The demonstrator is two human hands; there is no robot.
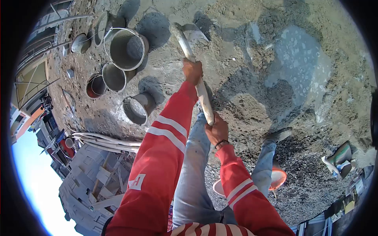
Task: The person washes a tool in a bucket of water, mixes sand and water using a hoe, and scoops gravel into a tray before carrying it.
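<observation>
Left hand (pixel 192 72) and right hand (pixel 216 131) are both clenched round a pale, rounded wooden handle (pixel 202 95), its far end by a flat blade (pixel 195 34) on the sandy ground (pixel 173 70). Left of it stand grey-smeared buckets (pixel 118 59), contents unclear; rightward spreads a wet grey puddle (pixel 296 55) beside dark gravel (pixel 303 177).

The ground (pixel 236 10) is sandy; several buckets (pixel 128 49) stand left of the left hand (pixel 193 70), and a grey puddle (pixel 295 59) lies to its right.
</observation>
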